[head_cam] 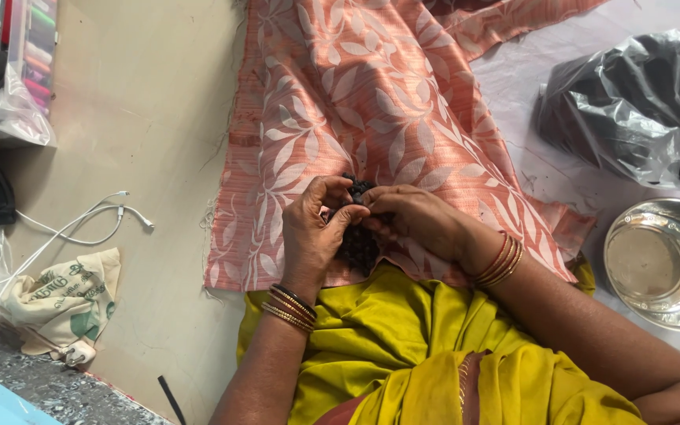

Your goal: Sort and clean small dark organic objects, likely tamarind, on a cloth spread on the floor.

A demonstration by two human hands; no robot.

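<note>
My left hand (314,230) and my right hand (412,222) meet over a small heap of dark, bead-like pieces (358,245) lying on a pink cloth with a pale leaf pattern (371,94). Both hands pinch at the top of the dark heap, fingertips nearly touching. Each wrist carries several bangles. The cloth lies across my lap, over a yellow-green garment (387,346). Most of the dark heap is hidden by my fingers.
A steel bowl (661,260) stands at the right, with a clear plastic bag of dark material (631,102) behind it. On the left lie a white cable (80,224), a printed cloth bag (60,303) and a box of thread spools (33,47).
</note>
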